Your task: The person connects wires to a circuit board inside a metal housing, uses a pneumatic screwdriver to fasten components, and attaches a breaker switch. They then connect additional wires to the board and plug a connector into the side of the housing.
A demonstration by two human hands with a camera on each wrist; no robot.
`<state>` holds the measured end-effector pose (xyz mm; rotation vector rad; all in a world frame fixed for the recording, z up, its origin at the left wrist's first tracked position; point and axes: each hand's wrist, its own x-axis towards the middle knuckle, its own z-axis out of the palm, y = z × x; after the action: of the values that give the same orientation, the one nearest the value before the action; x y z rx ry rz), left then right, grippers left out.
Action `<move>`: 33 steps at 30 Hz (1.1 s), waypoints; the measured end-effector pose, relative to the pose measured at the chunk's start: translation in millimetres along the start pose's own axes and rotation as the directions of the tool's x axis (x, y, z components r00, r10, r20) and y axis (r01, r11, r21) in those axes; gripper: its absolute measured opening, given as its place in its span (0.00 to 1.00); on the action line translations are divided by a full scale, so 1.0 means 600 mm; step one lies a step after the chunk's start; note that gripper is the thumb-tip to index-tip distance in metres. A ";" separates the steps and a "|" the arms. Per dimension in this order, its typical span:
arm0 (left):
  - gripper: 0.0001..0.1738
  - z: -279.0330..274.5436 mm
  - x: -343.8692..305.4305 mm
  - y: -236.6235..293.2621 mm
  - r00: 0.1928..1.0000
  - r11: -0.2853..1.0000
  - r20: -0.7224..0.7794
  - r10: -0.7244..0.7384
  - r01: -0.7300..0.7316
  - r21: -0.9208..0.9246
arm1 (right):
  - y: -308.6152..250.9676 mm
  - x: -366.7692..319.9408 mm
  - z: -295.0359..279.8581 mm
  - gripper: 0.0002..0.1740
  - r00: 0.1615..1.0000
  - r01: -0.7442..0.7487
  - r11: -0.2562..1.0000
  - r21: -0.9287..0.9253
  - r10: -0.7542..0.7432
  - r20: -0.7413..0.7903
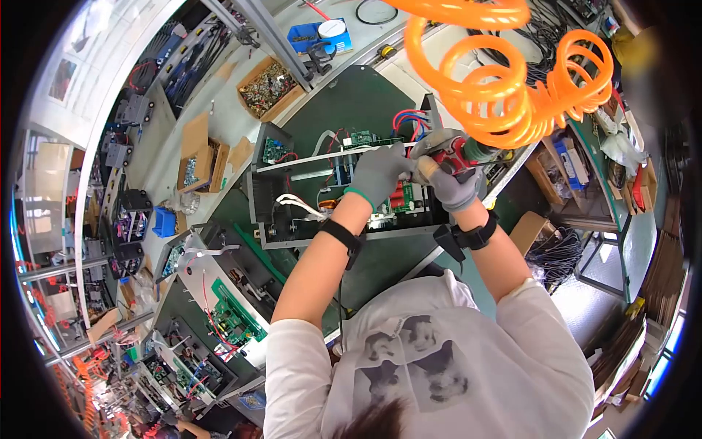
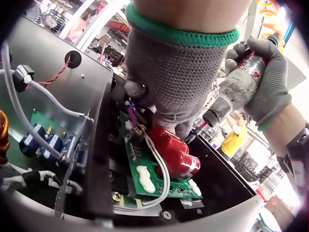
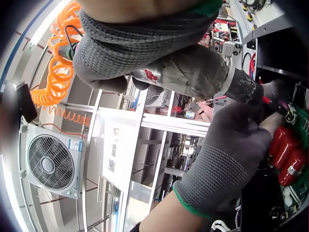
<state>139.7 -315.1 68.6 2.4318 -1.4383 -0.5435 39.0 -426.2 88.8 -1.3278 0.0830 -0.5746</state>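
My right hand [image 1: 453, 189] grips a red power screwdriver [image 3: 188, 72] whose front is wrapped in grey tape. In the right wrist view its bit points at a terminal by the edge of a green circuit board [image 2: 140, 169]. Grey knit gloves with green cuffs cover both hands. My left hand [image 3: 222, 159] reaches into the open metal chassis [image 1: 351, 239], beside the board and its red capacitors [image 2: 178, 164]. A purple wire end [image 2: 131, 115] lies near its fingers. Those fingertips are mostly hidden, so I cannot tell whether they pinch anything.
An orange coiled air hose [image 1: 512, 88] hangs over the bench at upper right. A cardboard box of small parts [image 1: 267, 88] and a blue bin [image 1: 303, 36] stand behind the chassis. Another chassis with a green board [image 1: 234, 311] lies to the left.
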 end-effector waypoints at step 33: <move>0.16 0.013 -0.035 -0.018 0.972 0.978 -0.205 -0.114 0.073 -0.197 | -0.024 0.006 0.055 0.17 0.999 0.020 0.993 -0.115 -0.023 -0.029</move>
<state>135.3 -292.0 61.1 2.3349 -1.1365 -0.4005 49.3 -400.1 111.6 -1.4329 0.1288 -0.6159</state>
